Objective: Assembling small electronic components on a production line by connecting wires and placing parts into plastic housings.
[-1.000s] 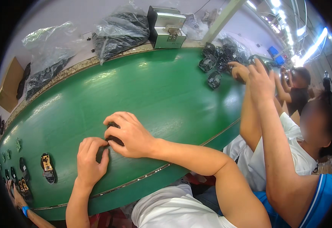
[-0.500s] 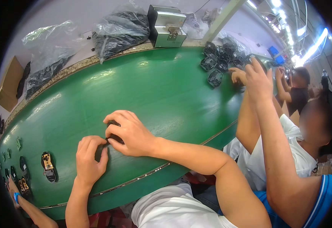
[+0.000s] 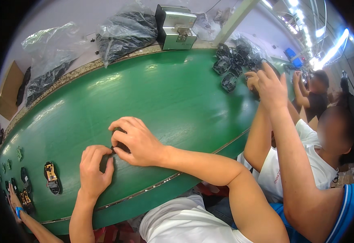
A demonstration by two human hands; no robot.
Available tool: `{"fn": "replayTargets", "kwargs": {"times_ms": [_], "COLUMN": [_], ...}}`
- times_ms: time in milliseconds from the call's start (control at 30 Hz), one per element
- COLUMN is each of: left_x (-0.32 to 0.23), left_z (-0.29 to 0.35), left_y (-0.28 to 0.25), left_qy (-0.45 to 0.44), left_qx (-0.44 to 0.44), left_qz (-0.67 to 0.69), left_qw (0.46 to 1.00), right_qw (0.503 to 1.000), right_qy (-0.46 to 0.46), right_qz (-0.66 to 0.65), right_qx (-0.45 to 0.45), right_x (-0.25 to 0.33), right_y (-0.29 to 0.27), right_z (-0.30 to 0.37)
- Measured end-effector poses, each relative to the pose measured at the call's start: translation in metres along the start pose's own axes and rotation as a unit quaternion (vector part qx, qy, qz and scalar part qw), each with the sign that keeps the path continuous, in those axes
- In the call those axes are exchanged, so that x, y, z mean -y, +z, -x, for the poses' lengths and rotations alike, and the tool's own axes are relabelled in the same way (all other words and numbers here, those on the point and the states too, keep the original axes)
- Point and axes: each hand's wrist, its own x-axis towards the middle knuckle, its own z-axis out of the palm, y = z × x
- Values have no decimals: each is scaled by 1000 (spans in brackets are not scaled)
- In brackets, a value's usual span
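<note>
Dark rounded part point(image 3: 122, 146) under the bent fingers of the right hand point(image 3: 141, 145)

The right hand's fingers are slightly spread and curve over the dark rounded part, with the thumb closing on its near side. Most of the part is hidden beneath them; only dark patches show between fingers and thumb. Whether it touches the green work surface point(image 3: 165, 97) under the fingers cannot be told. Just beside them, the left hand point(image 3: 90, 173) has its thumb and forefinger curved with a gap between, the forefinger's tip close to the part's left end. Whether the left fingers have hold of anything cannot be told.

Well left of the left fingers lies an opened dark case point(image 3: 52, 178) with a tan inside; farther out are small green boards point(image 3: 19, 154) and another person's hand point(image 3: 14, 199) wearing a blue wristband point(image 3: 19, 211). Ahead and to the right of the right fingers, dark shells point(image 3: 229, 82) lie in a cluster near a co-worker's hands point(image 3: 273, 91). Straight ahead, well apart from the fingers, stand a silver device point(image 3: 187, 18) and a clear bag point(image 3: 126, 34) of dark items.
</note>
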Motion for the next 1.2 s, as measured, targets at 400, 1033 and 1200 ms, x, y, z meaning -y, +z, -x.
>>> {"fn": "replayTargets", "kwargs": {"times_ms": [400, 1033, 1200], "left_x": [-3, -10, -8], "left_z": [-1, 0, -7], "left_y": [4, 2, 4], "left_qy": [-11, -14, 1], "left_qx": [-3, -2, -14], "left_qz": [8, 9, 5], "left_qw": [1000, 1000, 1000], "right_qw": [1000, 997, 996], "right_qy": [-1, 22, 43], "right_qz": [8, -34, -49], "right_qx": [-24, -62, -54], "right_x": [-8, -8, -14], "right_y": [6, 3, -14], "right_z": [5, 8, -1]}}
